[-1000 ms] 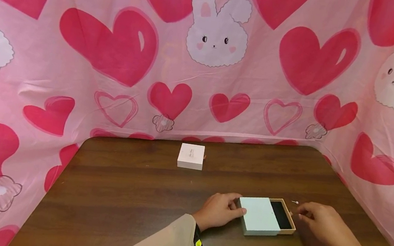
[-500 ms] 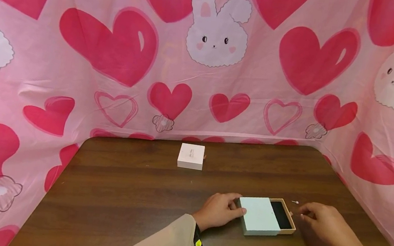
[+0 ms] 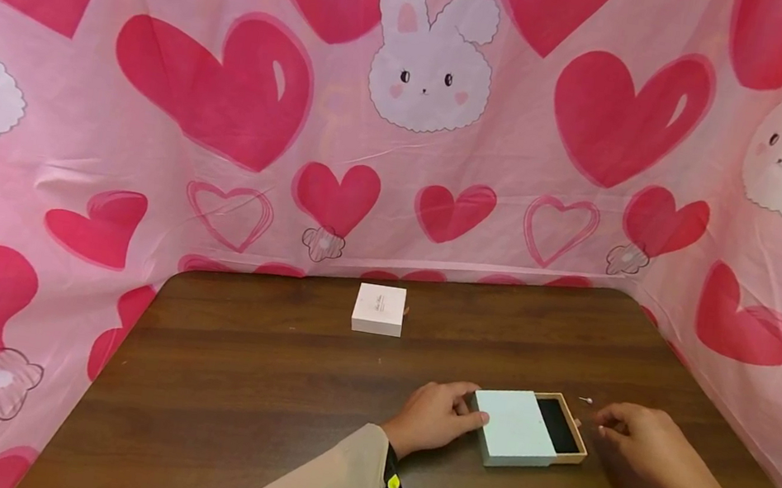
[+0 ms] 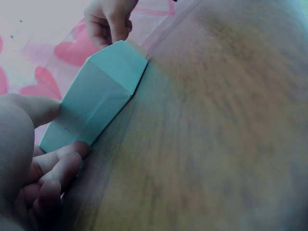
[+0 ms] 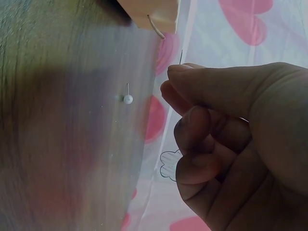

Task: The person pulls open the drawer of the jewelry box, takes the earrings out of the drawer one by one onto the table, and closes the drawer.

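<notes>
My left hand (image 3: 434,421) grips the left end of a pale mint drawer box (image 3: 517,428), thumb on one face and fingers at the other in the left wrist view. From the sleeve's right end a tan inner drawer (image 3: 582,454) with a black lining (image 3: 558,426) is partly pulled out. Right of it, my right hand (image 3: 644,442) is raised above the table, thumb and index pinching a stud earring; only its thin metal post (image 5: 181,57) shows between the fingertips. A matching pearl stud earring (image 5: 128,99) lies on the table beyond the drawer.
A small white box (image 3: 378,309) with printed lettering and a small tab stands near the back of the brown wooden table (image 3: 228,388). Pink cloth with hearts and rabbits (image 3: 430,74) hangs around the table's back and sides.
My right hand has shifted slightly to the right, away from the drawer. The left hand, the box and the earring on the table stay in place.
</notes>
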### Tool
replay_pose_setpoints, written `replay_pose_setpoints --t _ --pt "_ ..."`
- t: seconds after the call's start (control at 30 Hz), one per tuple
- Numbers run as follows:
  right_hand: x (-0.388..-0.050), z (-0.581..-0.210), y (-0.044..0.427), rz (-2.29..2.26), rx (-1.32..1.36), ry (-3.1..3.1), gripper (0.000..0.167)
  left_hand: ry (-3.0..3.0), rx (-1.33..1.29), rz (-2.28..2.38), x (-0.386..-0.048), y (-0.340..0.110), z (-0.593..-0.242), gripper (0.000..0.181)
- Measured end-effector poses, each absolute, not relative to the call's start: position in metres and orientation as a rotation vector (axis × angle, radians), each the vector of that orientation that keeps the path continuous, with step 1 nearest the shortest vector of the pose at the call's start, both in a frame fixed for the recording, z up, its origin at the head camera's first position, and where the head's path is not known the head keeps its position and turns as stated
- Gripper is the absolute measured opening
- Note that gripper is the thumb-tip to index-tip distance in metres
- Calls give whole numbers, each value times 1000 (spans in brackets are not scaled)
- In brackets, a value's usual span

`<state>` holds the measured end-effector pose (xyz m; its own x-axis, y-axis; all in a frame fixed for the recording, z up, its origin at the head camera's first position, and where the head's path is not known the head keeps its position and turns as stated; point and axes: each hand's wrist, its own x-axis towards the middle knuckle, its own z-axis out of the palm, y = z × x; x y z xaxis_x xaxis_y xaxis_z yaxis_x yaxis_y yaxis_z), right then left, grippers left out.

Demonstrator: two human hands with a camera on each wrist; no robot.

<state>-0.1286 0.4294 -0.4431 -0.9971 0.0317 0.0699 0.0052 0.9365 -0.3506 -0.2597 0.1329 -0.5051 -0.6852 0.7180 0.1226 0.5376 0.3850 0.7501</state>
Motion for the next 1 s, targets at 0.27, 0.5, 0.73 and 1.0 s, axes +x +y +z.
replay_pose_setpoints --t 0.27,0.5,0.73,1.0 --pt "-129 -445 433 525 -13 -3020 11 2424 1126 1182 -260 133 -506 50" --pt "-129 -445 435 597 -83 -3060 10 2425 1114 1181 -260 133 -506 51" --pt "-130 -448 437 529 -43 -3035 10 2437 1120 1168 -260 133 -505 51" --pt "-130 -452 440 530 -51 -3047 9 2432 1113 1172 -260 133 -506 51"
